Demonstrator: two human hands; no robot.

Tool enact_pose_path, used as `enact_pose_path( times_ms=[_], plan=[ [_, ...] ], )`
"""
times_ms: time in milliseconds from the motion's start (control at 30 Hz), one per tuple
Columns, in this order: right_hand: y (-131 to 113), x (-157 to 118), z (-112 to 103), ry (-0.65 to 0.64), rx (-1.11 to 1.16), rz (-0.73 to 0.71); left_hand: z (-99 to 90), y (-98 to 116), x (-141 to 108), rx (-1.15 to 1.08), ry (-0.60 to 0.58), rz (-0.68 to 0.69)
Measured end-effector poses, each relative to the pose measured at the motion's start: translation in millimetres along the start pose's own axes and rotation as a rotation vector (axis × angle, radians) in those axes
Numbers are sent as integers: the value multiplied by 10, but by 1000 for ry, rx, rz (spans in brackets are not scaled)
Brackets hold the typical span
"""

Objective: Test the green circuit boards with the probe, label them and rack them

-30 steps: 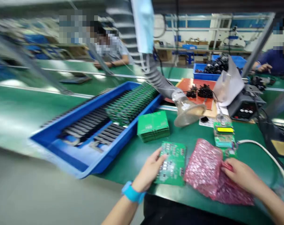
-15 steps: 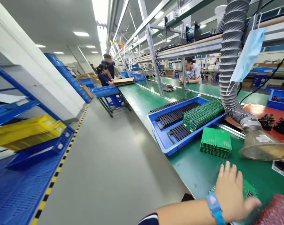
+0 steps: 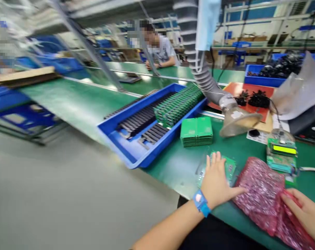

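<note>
My left hand (image 3: 216, 182), a blue strap round its wrist, lies with fingers stretched over a green circuit board (image 3: 229, 168) on the bench. Clear plastic shows around that board, and the hand hides much of it. The thumb reaches the left edge of a pink bubble-wrap bag (image 3: 261, 187). At the lower right, my right hand (image 3: 307, 211) pinches the bag's crumpled side between thumb and fingers. What the bag contains cannot be made out. Just beyond the left hand stands a neat stack of green boards (image 3: 196, 130).
A blue tray (image 3: 144, 158) holds upright green boards in black racks. An extraction hose hood (image 3: 238, 121) hangs low over the bench (image 3: 170, 170). A device with a lit display (image 3: 283, 150) sits at the right. Across the bench, a person (image 3: 161, 48) leans on their arms.
The view has swung right and down, bringing my right hand and most of the pink bag into sight. My left hand stays over the circuit board, fingers still stretched.
</note>
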State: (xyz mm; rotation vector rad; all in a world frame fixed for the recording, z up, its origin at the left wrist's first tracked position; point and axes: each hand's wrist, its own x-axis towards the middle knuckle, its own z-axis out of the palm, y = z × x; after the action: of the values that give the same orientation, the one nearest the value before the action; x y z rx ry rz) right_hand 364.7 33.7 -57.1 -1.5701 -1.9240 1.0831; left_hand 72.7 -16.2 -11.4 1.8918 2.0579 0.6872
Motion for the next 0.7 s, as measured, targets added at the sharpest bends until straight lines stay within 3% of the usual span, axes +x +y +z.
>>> enact_pose_path(
  times_ms=[33, 267, 500, 700],
  plan=[
    [-47, 3, 3, -36, 7, 37, 18, -24, 14, -4, 8, 8],
    [-334, 30, 31, 27, 5, 79, 147, -157, 8, -50, 190, -1],
    [-333, -2, 39, 32, 0, 80, 146, -160, 44, 8, 145, -50],
    [-358, 0, 39, 18, -18, 82, 122, -149, 47, 22, 156, 6]
  ],
)
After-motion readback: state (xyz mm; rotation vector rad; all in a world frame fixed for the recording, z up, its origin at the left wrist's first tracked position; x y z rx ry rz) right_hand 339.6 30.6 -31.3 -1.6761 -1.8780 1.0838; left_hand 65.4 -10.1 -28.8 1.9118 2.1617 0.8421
